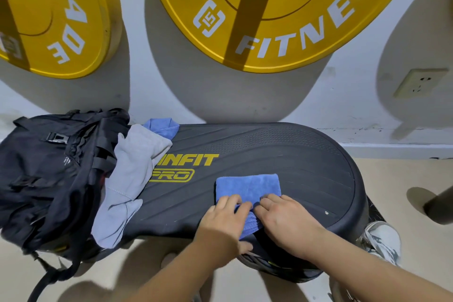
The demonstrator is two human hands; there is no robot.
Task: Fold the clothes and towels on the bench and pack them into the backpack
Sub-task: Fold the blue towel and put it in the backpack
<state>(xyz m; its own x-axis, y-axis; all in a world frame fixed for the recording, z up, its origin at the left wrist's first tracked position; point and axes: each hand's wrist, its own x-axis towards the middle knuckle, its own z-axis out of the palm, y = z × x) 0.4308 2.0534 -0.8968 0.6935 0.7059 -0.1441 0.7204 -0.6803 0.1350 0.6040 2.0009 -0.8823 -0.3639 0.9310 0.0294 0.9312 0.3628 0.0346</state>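
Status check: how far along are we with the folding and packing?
Done: nothing visibly packed. In hand: the small blue towel, folded to a rectangle on the black bench; left hand grips its near edge, right hand presses it. Left: the grey garment and second blue cloth, unfolded beside the black backpack.

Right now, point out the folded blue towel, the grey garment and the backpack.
folded blue towel [247, 187]: head view, its flat upper face.
grey garment [132, 174]: head view, middle of the cloth.
backpack [36, 167]: head view, black front panel.
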